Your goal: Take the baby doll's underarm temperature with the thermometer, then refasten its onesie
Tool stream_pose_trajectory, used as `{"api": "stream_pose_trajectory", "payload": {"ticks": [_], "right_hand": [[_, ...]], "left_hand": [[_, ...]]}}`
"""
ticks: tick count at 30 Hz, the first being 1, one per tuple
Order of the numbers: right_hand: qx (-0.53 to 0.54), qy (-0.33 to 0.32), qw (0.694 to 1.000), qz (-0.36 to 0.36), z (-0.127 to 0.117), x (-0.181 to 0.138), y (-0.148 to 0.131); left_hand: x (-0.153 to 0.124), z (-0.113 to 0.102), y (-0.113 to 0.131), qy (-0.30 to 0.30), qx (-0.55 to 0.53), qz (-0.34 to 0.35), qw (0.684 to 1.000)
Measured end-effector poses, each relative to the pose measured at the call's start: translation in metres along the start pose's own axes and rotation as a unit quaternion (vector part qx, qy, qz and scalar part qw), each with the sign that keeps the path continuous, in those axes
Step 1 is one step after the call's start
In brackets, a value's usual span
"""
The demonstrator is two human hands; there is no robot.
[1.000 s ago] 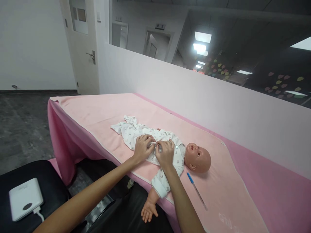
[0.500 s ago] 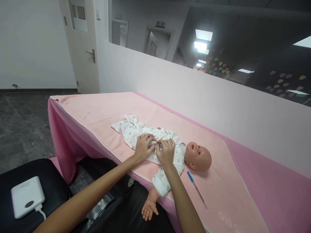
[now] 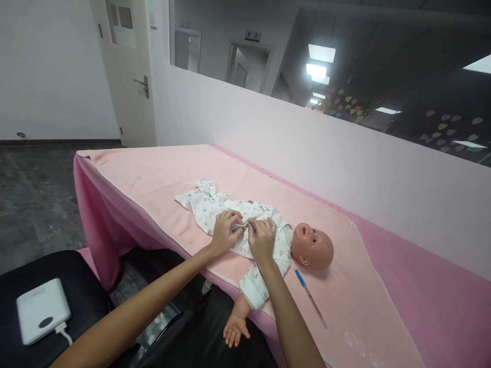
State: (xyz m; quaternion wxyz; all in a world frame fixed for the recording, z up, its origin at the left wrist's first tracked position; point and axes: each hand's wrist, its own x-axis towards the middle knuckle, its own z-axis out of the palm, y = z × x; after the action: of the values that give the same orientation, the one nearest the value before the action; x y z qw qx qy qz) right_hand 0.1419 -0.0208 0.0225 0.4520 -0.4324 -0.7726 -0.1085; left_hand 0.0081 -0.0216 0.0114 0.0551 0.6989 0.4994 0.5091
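Note:
A baby doll (image 3: 313,247) lies on its back on a pink blanket (image 3: 153,174), its head to the right. It wears a white printed onesie (image 3: 203,207) with a snap fastener showing near the collar. My left hand (image 3: 227,230) pinches the onesie's front edge at the doll's middle. Close beside it, my right hand (image 3: 262,236) pinches the same edge, and a short stretch of cloth runs between the two hands. The fingertips partly hide the edge. One doll arm (image 3: 237,322) hangs over the table's near side, its sleeve cuff folded back.
A blue-capped pen (image 3: 310,297) lies on the blanket near the doll's head. On a black seat at lower left rests a white power bank (image 3: 43,311) with a cable. A white wall with a window (image 3: 345,61) runs along the table's far side.
Both hands keep their pinch on the onesie's edge, with only slight finger movement; the cloth between them now looks like a thin raised strip. The view has shifted a little.

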Motion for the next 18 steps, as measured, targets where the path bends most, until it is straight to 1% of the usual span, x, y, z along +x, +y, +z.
{"api": "stream_pose_trajectory", "payload": {"ticks": [14, 18], "right_hand": [[-0.003, 0.002, 1.000, -0.003, -0.0006, 0.0004, -0.0009], [-0.006, 0.000, 1.000, -0.001, -0.0008, 0.0005, -0.0017]], "left_hand": [[0.0004, -0.0002, 0.0027, -0.004, 0.025, 0.016, 1.000], [0.0005, 0.0002, 0.0050, -0.001, 0.032, 0.006, 0.999]]}}
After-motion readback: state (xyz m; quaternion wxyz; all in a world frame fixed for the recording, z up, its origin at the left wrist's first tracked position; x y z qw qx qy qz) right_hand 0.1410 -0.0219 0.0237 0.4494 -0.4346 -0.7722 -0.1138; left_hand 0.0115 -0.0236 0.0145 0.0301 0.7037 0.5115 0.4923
